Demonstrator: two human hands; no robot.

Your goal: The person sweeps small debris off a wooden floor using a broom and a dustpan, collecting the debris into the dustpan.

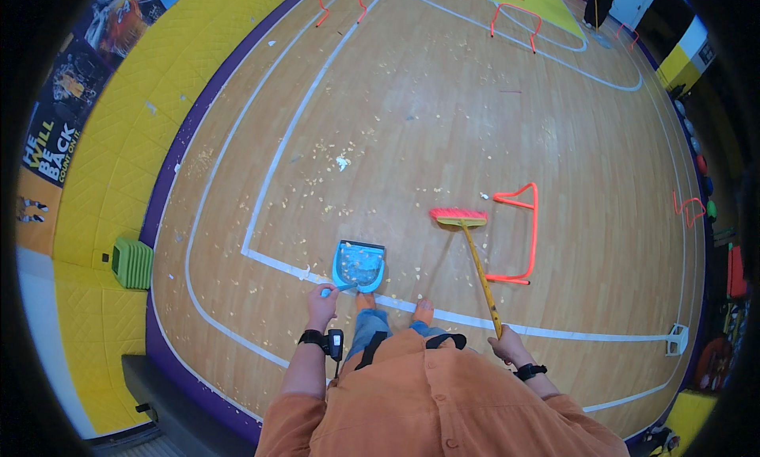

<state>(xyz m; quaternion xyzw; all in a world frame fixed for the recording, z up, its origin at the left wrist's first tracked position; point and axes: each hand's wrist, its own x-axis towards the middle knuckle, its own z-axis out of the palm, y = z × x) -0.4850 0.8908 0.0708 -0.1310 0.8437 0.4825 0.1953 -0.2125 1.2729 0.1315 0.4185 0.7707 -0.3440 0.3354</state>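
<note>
My left hand (321,307) grips the handle of a blue long-handled dustpan (359,268), whose pan is near my feet with pale bits of debris inside. In my right hand (509,346) is the yellow handle of a broom (480,261). Its pink bristle head (458,214) is on or just above the floor, ahead and to the right of the dustpan. Pale crumbs and scraps (332,184) are scattered over the wood-patterned floor, mostly ahead and to the left. A larger white scrap (342,163) lies among them.
An orange training hurdle (534,237) lies on its side right of the broom. More hurdles (518,8) stand farther off. Green stacked plastic items (132,263) rest by the yellow padded wall (101,219). At the far right, a person (599,5) holds a long pole.
</note>
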